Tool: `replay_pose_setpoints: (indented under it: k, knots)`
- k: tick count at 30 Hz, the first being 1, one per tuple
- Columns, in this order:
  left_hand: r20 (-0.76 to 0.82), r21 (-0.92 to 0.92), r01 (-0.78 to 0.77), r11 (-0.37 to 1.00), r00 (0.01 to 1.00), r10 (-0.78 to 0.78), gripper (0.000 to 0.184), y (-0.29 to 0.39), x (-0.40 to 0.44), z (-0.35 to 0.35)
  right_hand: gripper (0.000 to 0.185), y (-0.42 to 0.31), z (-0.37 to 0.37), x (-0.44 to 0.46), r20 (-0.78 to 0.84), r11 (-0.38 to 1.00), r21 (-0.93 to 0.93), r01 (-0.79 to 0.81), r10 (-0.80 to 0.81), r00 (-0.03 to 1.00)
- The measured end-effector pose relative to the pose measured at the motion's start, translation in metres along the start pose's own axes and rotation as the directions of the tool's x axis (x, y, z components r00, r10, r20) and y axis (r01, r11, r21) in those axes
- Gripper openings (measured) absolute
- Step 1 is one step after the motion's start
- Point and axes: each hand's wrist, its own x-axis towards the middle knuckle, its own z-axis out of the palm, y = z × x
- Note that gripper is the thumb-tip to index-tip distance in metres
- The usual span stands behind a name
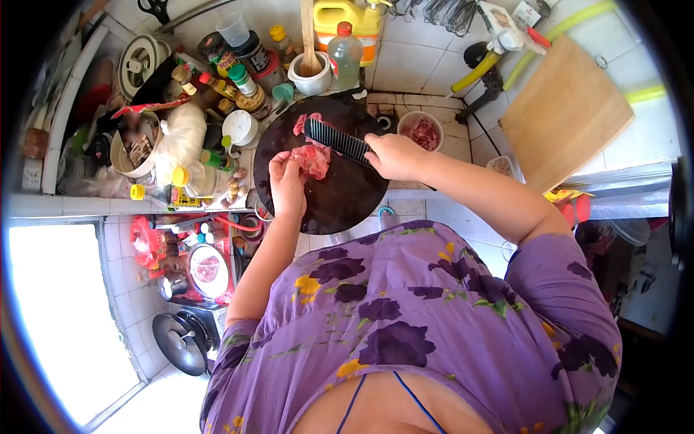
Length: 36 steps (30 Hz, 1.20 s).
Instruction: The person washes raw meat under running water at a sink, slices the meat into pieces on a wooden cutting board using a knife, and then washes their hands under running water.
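Note:
My right hand is closed round the handle end of a knife with a dark, ridged blade. The blade points left across a round dark chopping board. My left hand pinches the left edge of a piece of raw meat lying on the board. Just beyond it, partly behind the blade tip, lies more raw meat. A white bowl with cut red meat in it stands to the right of the board.
Behind the board stand a white mortar, a clear bottle with a red cap and a yellow jug. Jars and bottles crowd the left, with a plastic bag. A wooden board leans at right. Lower left sits a wok.

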Motion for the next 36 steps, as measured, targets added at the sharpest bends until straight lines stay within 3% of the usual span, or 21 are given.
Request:
replay_pose_setpoints:
  k: [1, 3, 5, 7, 8, 9, 11, 12, 15, 19, 21, 23, 25, 27, 30, 33, 36]
  knots:
    - [0.000, 0.001, -0.001, 1.000, 1.000, 0.001, 0.031, -0.002, 0.000, -0.004, 0.024, 0.001, 0.000, 0.000, -0.043, 0.999, 0.032, 0.001, 0.000, 0.999]
    - [-0.048, 0.329, -0.051, 0.943, 0.996, 0.071, 0.041, -0.002, -0.005, -0.009, 0.021, -0.001, -0.001, 0.000, -0.085, 0.999, 0.018, 0.030, -0.028, 0.996]
    - [-0.018, 0.404, -0.102, 0.909, 0.993, 0.119, 0.044, 0.005, -0.014, -0.013, 0.019, -0.005, -0.004, 0.000, -0.117, 0.998, 0.005, 0.059, -0.058, 0.991]
    - [0.201, 0.813, -0.322, 0.485, 0.937, 0.286, 0.041, 0.015, -0.023, -0.012, 0.019, -0.013, -0.005, -0.004, -0.130, 0.997, 0.018, 0.072, -0.069, 0.989]
    - [0.327, 0.866, -0.432, 0.251, 0.870, 0.369, 0.035, 0.016, -0.021, -0.015, 0.018, -0.016, -0.005, -0.006, -0.149, 0.996, 0.026, 0.080, -0.076, 0.986]
    - [0.327, 0.866, -0.433, 0.251, 0.869, 0.371, 0.035, 0.018, -0.020, -0.013, 0.018, -0.020, -0.005, -0.007, -0.150, 0.996, 0.025, 0.082, -0.077, 0.986]
    - [0.719, 0.666, -0.719, -0.199, 0.548, 0.428, 0.024, 0.023, -0.013, -0.006, 0.017, -0.028, -0.002, -0.009, -0.127, 0.994, -0.002, 0.109, -0.108, 0.986]
    - [0.720, 0.657, -0.740, -0.146, 0.557, 0.414, 0.017, 0.018, -0.010, -0.004, 0.016, -0.028, 0.003, -0.009, -0.136, 0.989, -0.013, 0.149, -0.149, 0.979]
    - [0.749, 0.643, -0.750, -0.157, 0.573, 0.333, 0.013, 0.010, -0.006, -0.011, 0.016, -0.027, 0.012, -0.012, -0.070, 0.986, -0.085, 0.142, -0.148, 0.986]
    - [0.745, 0.642, -0.753, -0.140, 0.572, 0.342, 0.013, 0.010, -0.001, -0.015, 0.015, -0.021, 0.004, -0.013, -0.092, 0.991, -0.133, 0.034, -0.047, 0.995]
    - [0.736, 0.645, -0.751, -0.140, 0.563, 0.375, 0.013, 0.010, -0.004, -0.008, 0.016, -0.024, -0.002, -0.013, -0.101, 0.991, -0.117, 0.059, -0.071, 0.992]
    - [0.729, 0.645, -0.752, -0.136, 0.551, 0.407, 0.013, 0.007, -0.005, -0.003, 0.017, -0.034, -0.003, -0.014, 0.000, 0.987, -0.108, 0.116, -0.117, 0.993]
    - [0.708, 0.683, -0.716, -0.142, 0.602, 0.370, 0.012, 0.000, -0.003, -0.005, 0.018, -0.036, 0.004, -0.013, 0.017, 0.983, -0.128, 0.129, -0.128, 0.992]
    - [0.715, 0.671, -0.722, -0.165, 0.573, 0.402, 0.012, -0.004, 0.001, -0.006, 0.018, -0.037, 0.004, -0.013, 0.101, 0.985, -0.168, 0.041, -0.025, 0.995]
    - [0.693, 0.689, -0.715, -0.120, 0.600, 0.400, 0.012, -0.007, -0.001, -0.007, 0.019, -0.038, -0.004, -0.015, 0.182, 0.985, -0.159, 0.059, -0.030, 0.983]
    - [0.691, 0.686, -0.716, -0.133, 0.582, 0.428, 0.012, -0.010, -0.002, -0.009, 0.019, -0.043, 0.007, 0.000, 0.194, 0.996, -0.075, -0.046, 0.060, 0.979]
    - [0.676, 0.696, -0.708, -0.122, 0.590, 0.442, 0.013, -0.009, 0.000, -0.008, 0.020, -0.049, 0.025, 0.028, 0.111, 0.997, -0.080, 0.013, -0.004, 0.994]
